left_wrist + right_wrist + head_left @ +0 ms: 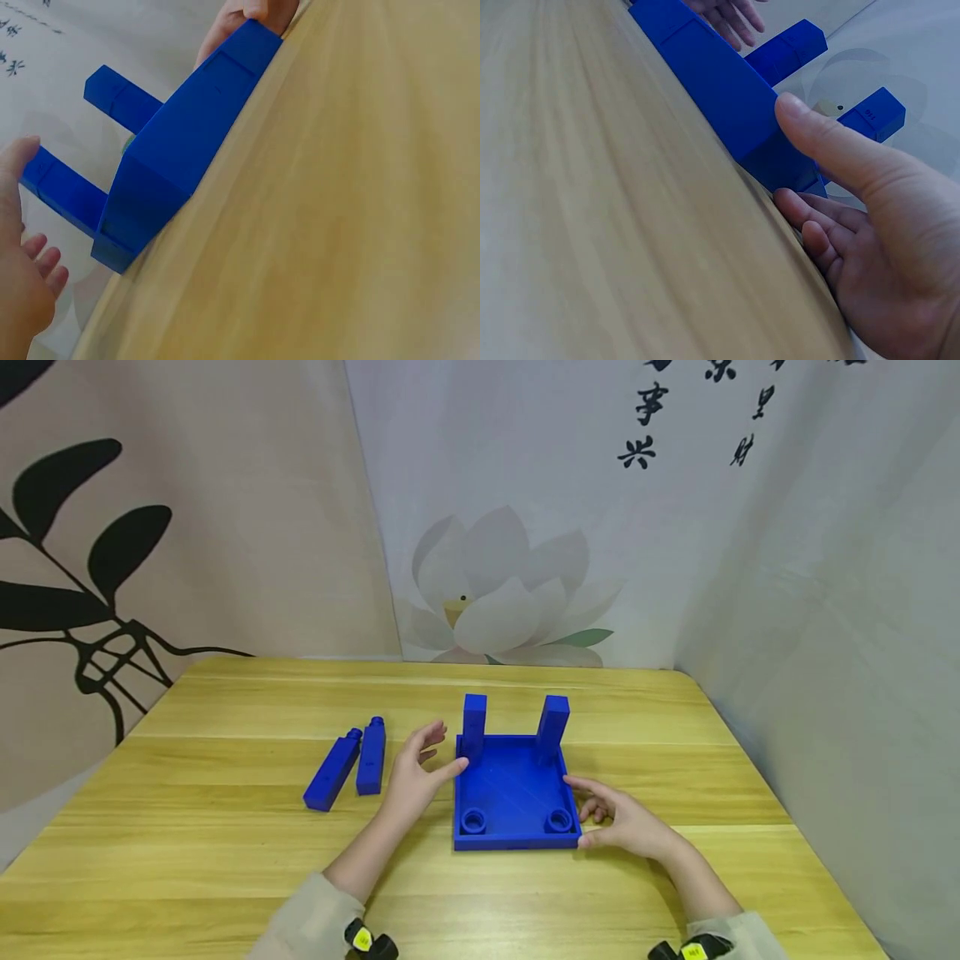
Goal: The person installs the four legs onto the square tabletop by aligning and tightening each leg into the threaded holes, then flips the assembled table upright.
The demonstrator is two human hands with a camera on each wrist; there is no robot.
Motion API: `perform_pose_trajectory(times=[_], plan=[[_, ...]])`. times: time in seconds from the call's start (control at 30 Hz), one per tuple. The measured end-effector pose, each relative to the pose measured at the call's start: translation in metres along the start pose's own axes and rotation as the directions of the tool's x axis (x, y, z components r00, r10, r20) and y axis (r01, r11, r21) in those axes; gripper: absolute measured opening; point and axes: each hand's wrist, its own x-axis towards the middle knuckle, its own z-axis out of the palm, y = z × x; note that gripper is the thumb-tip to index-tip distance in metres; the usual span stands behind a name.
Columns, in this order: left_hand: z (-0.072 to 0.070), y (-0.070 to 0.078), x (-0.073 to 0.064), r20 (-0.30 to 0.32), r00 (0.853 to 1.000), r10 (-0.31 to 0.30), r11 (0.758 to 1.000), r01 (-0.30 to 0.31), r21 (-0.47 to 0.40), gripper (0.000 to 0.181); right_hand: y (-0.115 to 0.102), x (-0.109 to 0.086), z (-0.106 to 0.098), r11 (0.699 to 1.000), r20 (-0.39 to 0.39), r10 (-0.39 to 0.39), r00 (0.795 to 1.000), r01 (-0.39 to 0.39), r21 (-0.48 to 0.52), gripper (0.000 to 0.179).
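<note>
A blue square base (513,793) with a raised rim, like an upturned toy table, lies on the wooden table. Two blue legs stand in its far corners, a left one (474,720) and a right one (553,722). Its near corners hold round sockets, a left socket (473,822) and a right socket (558,821). My left hand (415,772) is beside the base's left side, fingers spread, with its thumb near the rim by the left leg. Against the right side, my right hand (630,828) touches the base with thumb and forefinger, holding nothing in its palm.
Left of my left hand, two loose blue legs lie on the wooden table (225,852), an outer one (330,774) and an inner one (371,758), their round knobbed ends pointing away. Behind the table hangs a printed cloth (510,510).
</note>
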Motion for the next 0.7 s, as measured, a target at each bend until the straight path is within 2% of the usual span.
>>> perform_pose_trajectory(times=[0.2, 0.43, 0.53, 0.7], plan=[[-0.008, -0.005, -0.011, 0.12, 0.992, -0.05, 0.998, 0.047, 0.03, 0.079, 0.003, 0.0, 0.0, 1.0, -0.003, -0.01, 1.0, 0.01, 0.004, 0.084], [-0.014, -0.004, -0.026, 0.239, 0.96, -0.146, 0.988, 0.128, 0.09, 0.084, 0.003, 0.0, 0.0, 1.0, -0.002, -0.011, 1.0, 0.011, 0.014, 0.083], [-0.016, -0.004, -0.031, 0.274, 0.95, -0.15, 0.985, 0.12, 0.122, 0.087, 0.003, 0.0, 0.0, 1.0, -0.002, -0.011, 1.0, 0.011, 0.016, 0.083], [-0.019, -0.004, -0.038, 0.331, 0.936, -0.119, 0.983, 0.066, 0.169, 0.092, 0.003, 0.0, 0.0, 1.0, -0.003, -0.01, 1.0, 0.01, 0.005, 0.083]])
